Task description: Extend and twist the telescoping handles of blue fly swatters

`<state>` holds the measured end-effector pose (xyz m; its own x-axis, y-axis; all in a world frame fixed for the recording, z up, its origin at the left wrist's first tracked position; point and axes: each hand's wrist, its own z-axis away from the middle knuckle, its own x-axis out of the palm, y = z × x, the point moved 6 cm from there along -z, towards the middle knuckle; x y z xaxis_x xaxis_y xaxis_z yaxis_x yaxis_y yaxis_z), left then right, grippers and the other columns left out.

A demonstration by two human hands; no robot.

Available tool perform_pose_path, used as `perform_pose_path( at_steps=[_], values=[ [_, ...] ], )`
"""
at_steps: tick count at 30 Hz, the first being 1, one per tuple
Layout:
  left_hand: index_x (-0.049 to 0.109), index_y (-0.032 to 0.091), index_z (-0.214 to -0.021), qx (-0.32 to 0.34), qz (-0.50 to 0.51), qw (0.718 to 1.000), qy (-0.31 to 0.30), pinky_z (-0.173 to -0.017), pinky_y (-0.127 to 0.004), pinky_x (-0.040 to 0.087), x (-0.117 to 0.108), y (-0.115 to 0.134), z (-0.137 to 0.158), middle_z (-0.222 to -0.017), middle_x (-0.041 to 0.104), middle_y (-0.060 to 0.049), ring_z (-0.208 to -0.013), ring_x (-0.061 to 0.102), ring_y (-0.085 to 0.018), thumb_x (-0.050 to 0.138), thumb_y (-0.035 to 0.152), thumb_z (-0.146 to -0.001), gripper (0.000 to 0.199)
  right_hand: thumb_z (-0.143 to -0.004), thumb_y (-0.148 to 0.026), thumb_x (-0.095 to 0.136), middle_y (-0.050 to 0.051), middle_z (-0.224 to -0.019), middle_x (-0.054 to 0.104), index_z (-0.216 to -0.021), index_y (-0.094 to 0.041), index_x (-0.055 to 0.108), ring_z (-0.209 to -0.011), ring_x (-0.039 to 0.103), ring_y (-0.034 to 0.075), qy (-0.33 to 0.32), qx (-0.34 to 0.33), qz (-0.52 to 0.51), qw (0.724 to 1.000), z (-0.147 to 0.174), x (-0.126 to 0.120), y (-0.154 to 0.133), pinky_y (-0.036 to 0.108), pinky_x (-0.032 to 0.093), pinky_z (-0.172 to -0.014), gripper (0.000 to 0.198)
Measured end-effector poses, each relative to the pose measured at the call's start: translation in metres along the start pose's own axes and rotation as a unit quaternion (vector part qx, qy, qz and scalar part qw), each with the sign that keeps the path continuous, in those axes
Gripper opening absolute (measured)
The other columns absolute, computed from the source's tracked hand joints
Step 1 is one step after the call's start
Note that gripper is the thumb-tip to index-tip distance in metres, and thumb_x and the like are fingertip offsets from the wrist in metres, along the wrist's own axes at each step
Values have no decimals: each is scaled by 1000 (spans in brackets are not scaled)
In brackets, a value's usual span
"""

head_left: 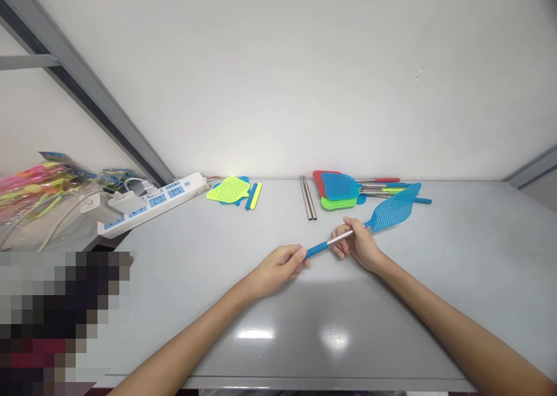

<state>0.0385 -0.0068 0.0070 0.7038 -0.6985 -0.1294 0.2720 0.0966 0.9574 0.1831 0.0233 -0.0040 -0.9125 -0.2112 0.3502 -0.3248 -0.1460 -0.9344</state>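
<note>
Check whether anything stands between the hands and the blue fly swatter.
Nothing visible does: the left hand grips the blue handle of the blue fly swatter, and the right hand holds its metal shaft. The pile of other swatters lies farther back, near the wall.

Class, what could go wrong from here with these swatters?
The left hand holds the blue handle and the right hand the metal shaft, so an uneven pull might loosen either grip. The blue mesh head could knock the swatter pile, which looks close behind it. The two loose metal tubes might roll if bumped.
</note>
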Motion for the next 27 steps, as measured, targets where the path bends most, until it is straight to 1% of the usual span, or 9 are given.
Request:
perform_pose_path(
  at_steps=[5,8,11,14,17,20,22,24,27],
  values=[
    [50,16,-79,14,-88,996,-20,-54,-21,32,1,10,9,-59,46,2,-56,41,-9,31,41,-81,32,-79,-39,32,0,-40,45,-53,-13,54,-38,43,11,-9,18,75,997,2,6,2,23,29,-39,43],
    [50,16,-79,18,-89,996,-24,-59,-22,33,3,11,13,-65,51,1,-61,44,-9,30,38,-82,30,-78,-32,40,1,-55,49,-66,-14,57,-51,46,10,11,7,19,1000,4,14,-7,22,35,-48,28],
    [49,15,-83,14,-11,999,-37,-53,-21,32,11,6,13,-70,50,0,-55,43,-7,32,38,-81,28,-78,-28,43,-2,-59,44,-72,-17,53,-57,45,8,17,-3,-152,988,1,24,-23,20,38,-56,16],
    [46,16,-83,18,136,990,-44,-44,-19,26,23,2,10,-59,39,5,-43,31,-4,33,41,-81,29,-78,-22,44,-6,-51,29,-74,-18,51,-45,33,6,-7,-9,-240,971,-5,37,-42,16,33,-44,9],
    [42,17,-74,-15,261,965,-21,-37,-17,17,33,-8,9,-53,29,7,-38,19,-2,33,45,-80,30,-80,-22,42,-7,-47,15,-75,-19,48,-37,17,6,-63,25,-221,973,-12,57,-54,16,22,-35,8],
    [32,18,-59,-7,258,966,5,-34,-18,15,38,-12,11,-41,25,10,-33,20,-2,49,40,-74,32,-81,-24,39,-8,-46,11,-72,-19,44,-37,8,6,-152,82,-162,971,-15,87,-54,15,15,-33,11],
    [27,18,-51,-14,258,966,-27,-32,-19,15,44,-13,12,-34,26,9,-29,22,-3,49,38,-74,38,-81,-26,38,-8,-45,10,-74,-20,42,-37,6,6,-190,101,-135,967,-16,104,-50,15,11,-32,10],
    [24,18,-47,-28,283,958,-44,-31,-20,14,46,-15,13,-31,23,9,-27,20,-3,47,38,-75,41,-82,-27,37,-9,-44,10,-73,-21,39,-36,6,5,-211,109,-122,964,-17,115,-46,15,10,-32,11],
    [22,18,-46,-38,320,945,-52,-31,-20,10,46,-13,14,-32,21,10,-27,17,-2,46,37,-75,42,-83,-30,36,-9,-43,10,-72,-21,37,-36,5,5,-206,111,-112,966,-19,120,-40,15,9,-31,14]
  ],
)
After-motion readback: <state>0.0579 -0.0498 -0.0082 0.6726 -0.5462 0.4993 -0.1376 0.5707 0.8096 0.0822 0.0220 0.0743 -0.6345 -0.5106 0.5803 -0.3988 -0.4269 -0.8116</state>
